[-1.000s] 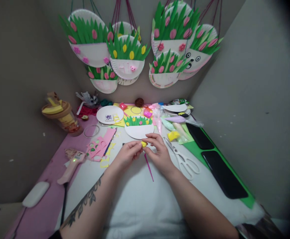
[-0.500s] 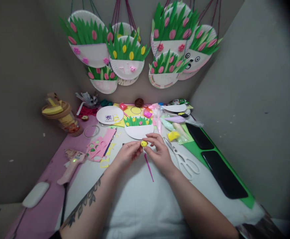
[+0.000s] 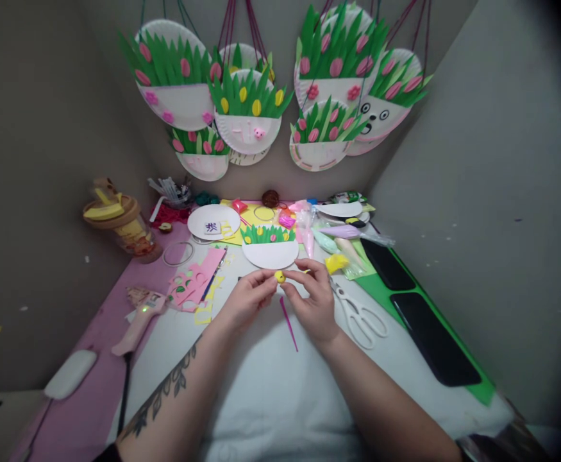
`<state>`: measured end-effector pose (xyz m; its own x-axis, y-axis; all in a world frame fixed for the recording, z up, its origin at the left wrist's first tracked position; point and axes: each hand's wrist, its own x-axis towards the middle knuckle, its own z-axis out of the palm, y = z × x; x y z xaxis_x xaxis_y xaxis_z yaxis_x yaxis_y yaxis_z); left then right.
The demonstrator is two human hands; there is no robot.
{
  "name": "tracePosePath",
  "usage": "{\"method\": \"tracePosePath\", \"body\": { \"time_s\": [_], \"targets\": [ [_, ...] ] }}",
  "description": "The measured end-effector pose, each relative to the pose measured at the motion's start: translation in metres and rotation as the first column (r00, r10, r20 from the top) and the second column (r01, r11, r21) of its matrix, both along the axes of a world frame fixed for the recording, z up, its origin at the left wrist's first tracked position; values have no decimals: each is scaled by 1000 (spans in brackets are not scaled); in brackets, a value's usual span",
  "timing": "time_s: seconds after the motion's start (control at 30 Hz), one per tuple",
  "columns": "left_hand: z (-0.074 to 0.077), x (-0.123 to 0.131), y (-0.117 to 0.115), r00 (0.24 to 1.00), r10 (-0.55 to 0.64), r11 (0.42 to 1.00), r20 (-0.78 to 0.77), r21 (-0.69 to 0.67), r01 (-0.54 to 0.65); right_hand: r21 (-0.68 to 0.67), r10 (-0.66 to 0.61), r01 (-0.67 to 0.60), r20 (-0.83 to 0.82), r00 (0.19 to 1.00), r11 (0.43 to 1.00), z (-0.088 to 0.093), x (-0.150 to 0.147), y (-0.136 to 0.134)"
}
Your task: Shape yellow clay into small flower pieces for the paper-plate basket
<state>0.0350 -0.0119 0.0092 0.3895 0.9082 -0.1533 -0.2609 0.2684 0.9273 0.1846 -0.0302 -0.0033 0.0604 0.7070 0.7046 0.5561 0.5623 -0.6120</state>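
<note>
Both of my hands meet over the white table, pinching a small yellow clay ball (image 3: 279, 276) between their fingertips. My left hand (image 3: 249, 298) holds it from the left, fingers curled. My right hand (image 3: 313, 296) pinches it from the right. Just behind them lies a half paper plate (image 3: 269, 254) with green paper grass and small flowers glued along its top. A thin pink stick (image 3: 288, 323) lies on the table under my hands.
White scissors (image 3: 361, 314) lie right of my hands, a yellow clay lump (image 3: 335, 262) and pastel bags behind them. A pink glue gun (image 3: 140, 318), pink paper scraps (image 3: 194, 282) and a round paper plate (image 3: 213, 221) are at left. Finished plate baskets (image 3: 246, 112) hang on the wall.
The hands have barely shifted; my right hand's fingers have turned the yellow ball slightly and lifted a little toward the half plate.
</note>
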Motion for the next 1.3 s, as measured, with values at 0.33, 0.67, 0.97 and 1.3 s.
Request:
{"method": "tracePosePath", "body": {
  "time_s": [0.33, 0.67, 0.97, 1.3],
  "targets": [
    [-2, 1, 1, 999, 43, 999, 3, -25, -43, 17, -11, 12, -34, 999, 1000, 0, -1, -1],
    [-4, 2, 1, 997, 73, 997, 12, -21, -72, -42, 7, -11, -103, 995, 999, 0, -2, 0],
    [-3, 2, 1, 997, 77, 997, -20, 17, -77, -108, 38, -49, -103, 994, 993, 2, -2, 1],
    [-3, 3, 1, 985, 154, 981, -82, 128, -143, -116, 67, -70, -25, 997, 991, 0, -1, 2]
  ]
}}
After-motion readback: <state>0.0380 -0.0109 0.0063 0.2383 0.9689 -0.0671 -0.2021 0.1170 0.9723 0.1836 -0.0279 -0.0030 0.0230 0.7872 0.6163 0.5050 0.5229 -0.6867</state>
